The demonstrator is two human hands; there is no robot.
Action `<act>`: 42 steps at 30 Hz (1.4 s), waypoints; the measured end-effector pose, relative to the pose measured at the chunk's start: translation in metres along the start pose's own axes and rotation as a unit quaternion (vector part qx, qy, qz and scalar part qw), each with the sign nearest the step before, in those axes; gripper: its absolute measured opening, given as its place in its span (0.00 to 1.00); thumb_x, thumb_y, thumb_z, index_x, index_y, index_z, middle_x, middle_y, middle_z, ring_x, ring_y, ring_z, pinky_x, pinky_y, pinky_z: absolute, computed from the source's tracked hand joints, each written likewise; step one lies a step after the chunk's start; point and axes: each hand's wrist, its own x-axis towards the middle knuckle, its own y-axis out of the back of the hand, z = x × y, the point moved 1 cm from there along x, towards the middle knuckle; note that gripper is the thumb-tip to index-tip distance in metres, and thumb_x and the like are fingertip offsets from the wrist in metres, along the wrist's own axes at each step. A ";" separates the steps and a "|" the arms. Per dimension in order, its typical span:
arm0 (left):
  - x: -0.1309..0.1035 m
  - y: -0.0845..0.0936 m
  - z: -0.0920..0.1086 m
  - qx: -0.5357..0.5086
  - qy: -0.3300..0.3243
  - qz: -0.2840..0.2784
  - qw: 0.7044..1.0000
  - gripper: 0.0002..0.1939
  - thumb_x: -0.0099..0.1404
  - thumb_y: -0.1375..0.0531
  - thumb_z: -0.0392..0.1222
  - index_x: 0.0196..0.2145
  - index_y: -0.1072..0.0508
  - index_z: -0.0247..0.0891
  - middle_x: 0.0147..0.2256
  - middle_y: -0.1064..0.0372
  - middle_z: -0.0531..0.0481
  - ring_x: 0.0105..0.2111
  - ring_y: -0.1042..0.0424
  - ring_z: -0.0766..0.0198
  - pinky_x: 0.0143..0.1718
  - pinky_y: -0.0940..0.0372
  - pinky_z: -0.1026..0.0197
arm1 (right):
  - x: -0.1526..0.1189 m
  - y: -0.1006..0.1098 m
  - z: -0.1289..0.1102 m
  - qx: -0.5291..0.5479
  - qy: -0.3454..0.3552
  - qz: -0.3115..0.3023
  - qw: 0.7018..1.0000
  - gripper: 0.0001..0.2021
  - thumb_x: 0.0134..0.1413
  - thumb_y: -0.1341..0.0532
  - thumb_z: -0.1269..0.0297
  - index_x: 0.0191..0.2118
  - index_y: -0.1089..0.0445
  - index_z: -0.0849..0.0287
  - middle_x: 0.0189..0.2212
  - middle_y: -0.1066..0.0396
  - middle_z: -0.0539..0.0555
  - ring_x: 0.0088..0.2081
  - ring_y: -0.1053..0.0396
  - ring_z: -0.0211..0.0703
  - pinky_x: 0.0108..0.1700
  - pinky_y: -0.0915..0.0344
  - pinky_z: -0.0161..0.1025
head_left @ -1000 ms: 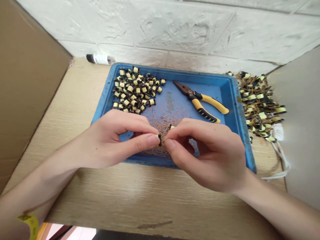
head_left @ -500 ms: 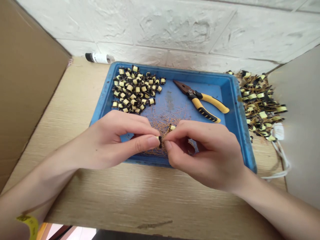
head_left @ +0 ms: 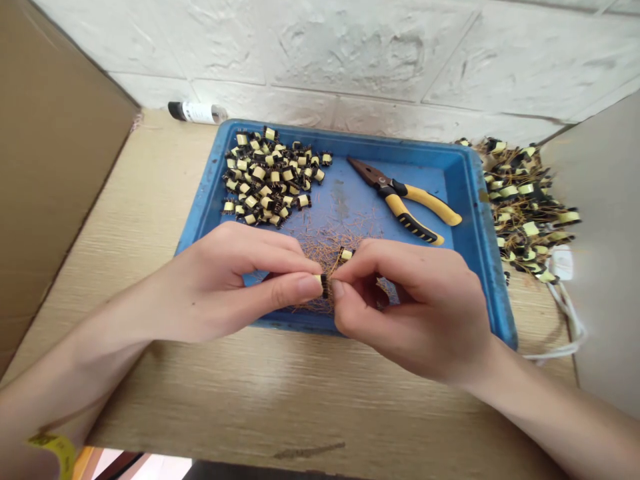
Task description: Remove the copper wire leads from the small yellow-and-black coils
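Head cam: left hand (head_left: 235, 287) pinching a tiny coil (head_left: 323, 285), right hand (head_left: 415, 307) right beside it

Dial = tray ctr, 12 at the wall. Nearest is the tabletop (head_left: 280, 393) at 6. Then the hands: left comes in from 8, thumb + index clamped on the yellow/black coil, prob so the black end pokes out toward 3 for easy access. Right comes in from 4, fingertips squeezed tog just off that end; can't tell if a wire's between em, too small. Coil's over the near part of the blue tray (head_left: 430, 175), abt 6-7, imo so scraps drop onto the wire clippings (head_left: 320, 250) below. Another coil (head_left: 346, 255) sits just past the right fingertips. Farther up, pliers (head_left: 387, 191) lie at 2, handles angled toward 4, prob handy for the right. Short-pinned coil pile (head_left: 265, 177) at 10-11, long-wired pile (head_left: 525, 207) outside at 3, so they don't mix I guess. Bottle (head_left: 197, 112) on its side at 10, by the wall (head_left: 350, 53).
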 end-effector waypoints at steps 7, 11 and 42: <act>-0.002 -0.001 -0.001 -0.037 0.006 0.042 0.998 0.09 0.71 0.38 0.34 0.37 0.17 0.41 0.30 0.22 0.57 0.27 0.27 0.73 0.28 0.35 0.74 | 0.000 0.002 -0.001 0.009 0.024 0.036 0.999 0.06 0.56 0.37 0.77 0.33 0.28 0.58 0.25 0.27 0.46 0.24 0.34 0.29 0.26 0.36 0.30; -0.001 0.000 0.000 -0.034 0.006 0.043 0.998 0.08 0.70 0.38 0.34 0.36 0.17 0.41 0.29 0.22 0.56 0.27 0.26 0.72 0.28 0.34 0.73 | 0.000 0.001 0.000 0.040 0.021 0.024 0.999 0.06 0.57 0.37 0.76 0.34 0.27 0.58 0.26 0.28 0.47 0.24 0.34 0.30 0.26 0.36 0.31; -0.002 0.002 0.001 0.017 0.000 0.013 1.000 0.09 0.72 0.39 0.36 0.36 0.18 0.38 0.29 0.22 0.52 0.27 0.25 0.69 0.26 0.34 0.70 | 0.002 0.002 -0.001 0.165 -0.095 -0.047 0.981 0.06 0.58 0.38 0.74 0.30 0.31 0.59 0.22 0.32 0.45 0.23 0.37 0.31 0.23 0.39 0.31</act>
